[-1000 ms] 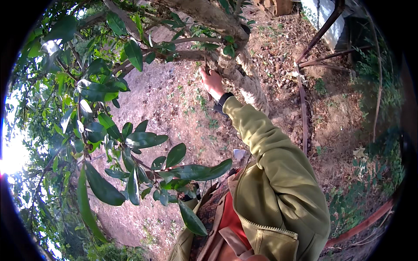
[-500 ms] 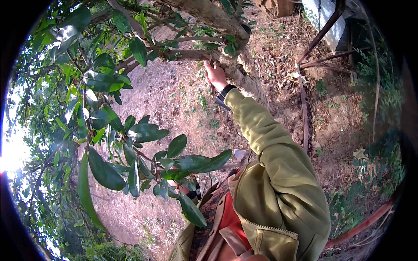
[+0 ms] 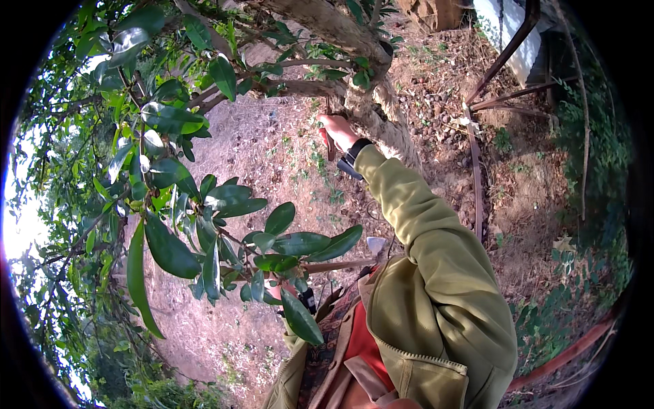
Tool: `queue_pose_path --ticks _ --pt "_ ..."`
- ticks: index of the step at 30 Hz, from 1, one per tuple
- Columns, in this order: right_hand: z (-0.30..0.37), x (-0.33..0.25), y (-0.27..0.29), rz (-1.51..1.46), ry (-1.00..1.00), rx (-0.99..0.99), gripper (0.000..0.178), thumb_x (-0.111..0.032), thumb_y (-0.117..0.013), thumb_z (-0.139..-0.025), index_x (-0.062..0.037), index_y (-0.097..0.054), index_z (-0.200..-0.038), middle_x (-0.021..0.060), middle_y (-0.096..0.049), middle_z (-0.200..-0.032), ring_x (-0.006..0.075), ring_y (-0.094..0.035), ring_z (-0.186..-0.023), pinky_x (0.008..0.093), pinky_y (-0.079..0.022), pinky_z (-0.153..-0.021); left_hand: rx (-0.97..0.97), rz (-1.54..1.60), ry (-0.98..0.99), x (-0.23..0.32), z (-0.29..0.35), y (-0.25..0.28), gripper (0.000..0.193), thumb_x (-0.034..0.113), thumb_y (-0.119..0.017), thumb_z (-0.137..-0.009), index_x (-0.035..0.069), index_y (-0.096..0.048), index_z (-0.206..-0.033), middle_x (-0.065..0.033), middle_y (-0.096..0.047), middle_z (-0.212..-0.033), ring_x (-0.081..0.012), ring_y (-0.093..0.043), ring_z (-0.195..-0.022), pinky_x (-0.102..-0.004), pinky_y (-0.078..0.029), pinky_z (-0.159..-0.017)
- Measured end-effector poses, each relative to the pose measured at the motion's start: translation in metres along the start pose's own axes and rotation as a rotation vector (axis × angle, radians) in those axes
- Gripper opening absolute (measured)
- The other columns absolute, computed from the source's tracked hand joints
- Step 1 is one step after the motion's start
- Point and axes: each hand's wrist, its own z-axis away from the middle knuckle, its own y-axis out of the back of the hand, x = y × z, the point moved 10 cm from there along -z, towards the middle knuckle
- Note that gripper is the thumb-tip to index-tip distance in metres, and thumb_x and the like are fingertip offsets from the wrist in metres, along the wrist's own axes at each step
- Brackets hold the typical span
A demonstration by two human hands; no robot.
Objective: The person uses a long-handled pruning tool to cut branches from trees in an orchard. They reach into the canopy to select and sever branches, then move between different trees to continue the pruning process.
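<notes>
Dry, littered ground (image 3: 238, 150) was spread across the frame, and bright light was let in at the left edge. In the upper middle, just below a branch (image 3: 300, 87) and left of a pale trunk (image 3: 388, 126), a slim red-brown tool (image 3: 330, 145) was held by the right hand (image 3: 338, 129). Its lower part was left exposed below the hand, and a thin dark part was seen above, pointed at the branch; whether the branch was touched could not be told. The right fingers were curled close together around the tool, their tips partly hidden. A dark band (image 3: 357, 149) was worn at the wrist.

Below, near the centre, a brown stick (image 3: 337, 266) was seen running rightward from the leaves (image 3: 170, 249), its right end near a small pale object (image 3: 375, 244). Beside the stick, the left hand (image 3: 276, 291) was mostly covered by leaves; whether its fingers were closed on the stick could not be told.

The right arm was covered by an olive jacket (image 3: 436, 228), worn open over a red shirt (image 3: 364, 341) at the lower middle. The left half was filled by glossy foliage. At the upper right, rusty bars (image 3: 475, 177) were seen beside a pale sheet (image 3: 507, 41), and a brown block (image 3: 430, 13) was placed at the top edge.
</notes>
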Motion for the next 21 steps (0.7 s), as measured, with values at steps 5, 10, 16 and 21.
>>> queue_pose_path --ticks 5,10,16,21 --pt "-0.002 -0.023 -0.03 0.188 0.179 -0.045 0.039 -0.035 -0.064 -0.084 -0.004 -0.06 -0.061 0.0052 -0.06 -0.058 0.0157 -0.056 -0.053 0.0334 -0.044 -0.054 -0.011 -0.008 0.003 -0.008 0.0 0.006 0.008 0.007 -0.052 -0.096 0.008 -0.045 -0.092 -0.0002 -0.043 -0.072 -0.0106 -0.043 -0.062 -0.027 -0.04 -0.062" --pt "0.002 -0.029 -0.074 0.091 0.022 -0.272 0.039 -0.04 -0.063 -0.09 -0.004 -0.057 -0.077 0.0041 -0.058 -0.062 0.0128 -0.051 -0.046 0.0287 -0.043 -0.042 -0.013 -0.003 -0.01 -0.009 0.001 0.015 0.008 0.007 -0.053 -0.096 0.007 -0.049 -0.103 -0.0019 -0.047 -0.083 -0.0113 -0.048 -0.069 -0.0271 -0.044 -0.065" --pt "-0.007 -0.045 -0.099 -0.008 -0.054 -0.308 0.041 -0.037 -0.065 -0.089 0.0024 -0.057 -0.081 0.0104 -0.06 -0.062 0.0157 -0.051 -0.04 0.0311 -0.041 -0.037 -0.015 -0.02 -0.045 -0.008 0.007 0.043 0.02 0.008 -0.054 -0.096 0.006 -0.053 -0.115 -0.004 -0.052 -0.097 -0.0121 -0.054 -0.077 -0.0272 -0.048 -0.069" --pt "-0.024 -0.073 -0.078 -0.211 0.221 -0.13 0.039 -0.038 -0.066 -0.089 -0.0033 -0.049 -0.085 0.0078 -0.059 -0.07 0.0124 -0.051 -0.047 0.029 -0.042 -0.04 0.077 -0.162 -0.066 0.0 0.016 0.056 0.026 0.007 -0.056 -0.095 0.005 -0.057 -0.121 -0.0051 -0.056 -0.104 -0.0121 -0.058 -0.079 -0.0266 -0.051 -0.069"
